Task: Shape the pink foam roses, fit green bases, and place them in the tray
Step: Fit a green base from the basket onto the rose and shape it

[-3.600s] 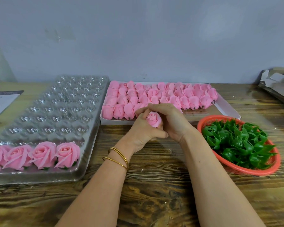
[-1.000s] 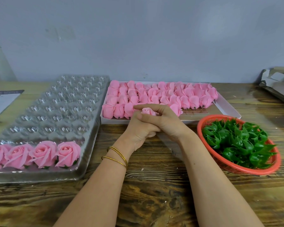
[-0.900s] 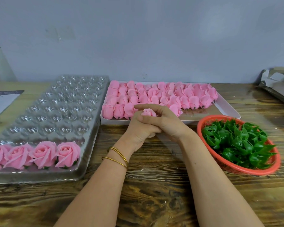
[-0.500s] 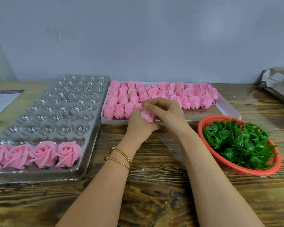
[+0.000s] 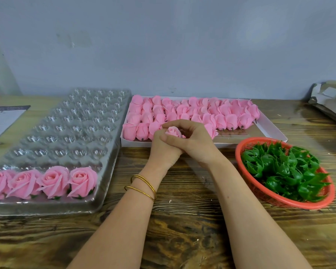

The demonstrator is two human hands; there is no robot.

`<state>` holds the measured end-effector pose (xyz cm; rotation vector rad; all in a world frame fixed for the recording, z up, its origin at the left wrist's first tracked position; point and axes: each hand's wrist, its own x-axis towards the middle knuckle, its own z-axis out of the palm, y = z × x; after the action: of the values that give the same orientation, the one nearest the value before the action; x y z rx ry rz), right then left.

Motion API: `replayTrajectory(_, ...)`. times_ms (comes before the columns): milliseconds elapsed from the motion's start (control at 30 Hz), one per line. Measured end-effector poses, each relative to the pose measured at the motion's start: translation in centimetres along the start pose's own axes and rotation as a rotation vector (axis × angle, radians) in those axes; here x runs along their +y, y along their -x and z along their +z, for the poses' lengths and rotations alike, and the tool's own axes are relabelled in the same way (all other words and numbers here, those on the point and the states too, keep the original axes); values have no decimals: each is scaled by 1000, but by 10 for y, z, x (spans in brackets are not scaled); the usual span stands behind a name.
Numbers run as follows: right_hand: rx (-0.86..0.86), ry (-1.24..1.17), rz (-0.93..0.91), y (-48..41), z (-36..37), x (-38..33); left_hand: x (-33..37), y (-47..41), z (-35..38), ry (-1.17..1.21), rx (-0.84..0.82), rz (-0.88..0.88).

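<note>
A pink foam rose bud (image 5: 173, 131) sits between both my hands, just in front of the white box. My left hand (image 5: 163, 152) grips it from below and my right hand (image 5: 192, 140) wraps over the left, its fingers curled round the bud. Only the bud's top shows. The white box (image 5: 268, 129) behind holds several unshaped pink buds (image 5: 202, 113). A clear plastic tray (image 5: 66, 129) on the left carries several opened roses (image 5: 52, 181) in its near row. A red basket (image 5: 283, 202) at the right holds green bases (image 5: 281, 169).
A paper sheet (image 5: 2, 119) and a pen tip lie at the far left. Grey packaging (image 5: 330, 101) rests at the back right. The wooden table (image 5: 182, 230) stretches toward me under my forearms. A grey wall stands behind.
My right hand, which had been pulling at a petal with raised fingers, has closed back over my left hand and the bud. Both hands stay in front of the white box.
</note>
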<state>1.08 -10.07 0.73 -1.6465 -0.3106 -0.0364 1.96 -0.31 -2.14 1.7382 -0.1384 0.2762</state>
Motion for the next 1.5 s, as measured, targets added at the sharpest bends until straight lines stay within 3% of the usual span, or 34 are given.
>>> replayTrajectory(167,-101,-15,60,1,-1,-2,3,0,1,-63,-13,11)
replayTrajectory(433,-10,-44,0,0,-9,-6,-3,-1,1,31,5,-29)
replayTrajectory(700,-85,-81,5,1,-2,-3,-1,-3,1,-77,12,-3)
replayTrajectory(900,-136,-152,48,2,1,-3,-8,-4,3,11,25,-13)
replayTrajectory(1267,-207,72,103,1,3,-2,-5,-5,4,40,29,-58)
replayTrajectory(1500,-193,-1,194,-2,-1,0,3,2,0,116,-93,-16)
